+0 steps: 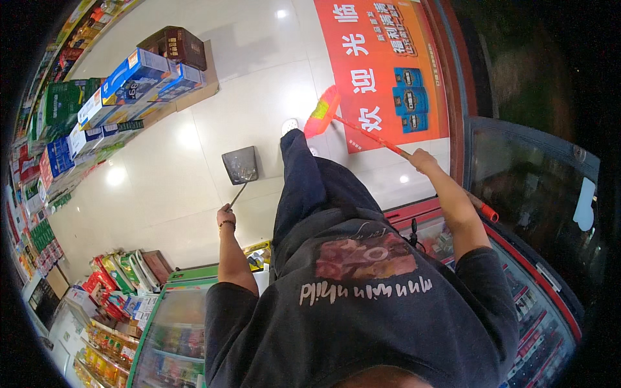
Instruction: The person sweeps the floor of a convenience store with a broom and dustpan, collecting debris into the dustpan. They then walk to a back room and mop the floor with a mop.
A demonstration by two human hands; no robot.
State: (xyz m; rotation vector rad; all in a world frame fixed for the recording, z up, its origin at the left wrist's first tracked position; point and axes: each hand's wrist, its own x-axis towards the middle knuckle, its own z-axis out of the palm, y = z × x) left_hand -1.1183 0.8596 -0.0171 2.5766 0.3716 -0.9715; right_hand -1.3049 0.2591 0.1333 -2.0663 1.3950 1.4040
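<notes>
My left hand (226,216), with a beaded bracelet at the wrist, grips the thin handle of a dark dustpan (241,166). The pan is to the left of my feet, with some small debris in it. My right hand (423,161) is closed around the orange-red stick of a broom (371,132), whose end passes behind my forearm. The broom's pink-red and yellow bristle head (321,112) is by my white shoe (289,125), at the edge of a red printed floor mat (388,72).
Stacked cartons (131,82) line the left side on the pale tiled floor (160,194). A green-framed glass fridge (170,334) stands at lower left. On the right are a red-edged glass display case (529,310) and a glass door (533,169). Bagged goods (116,276) lean near the fridge.
</notes>
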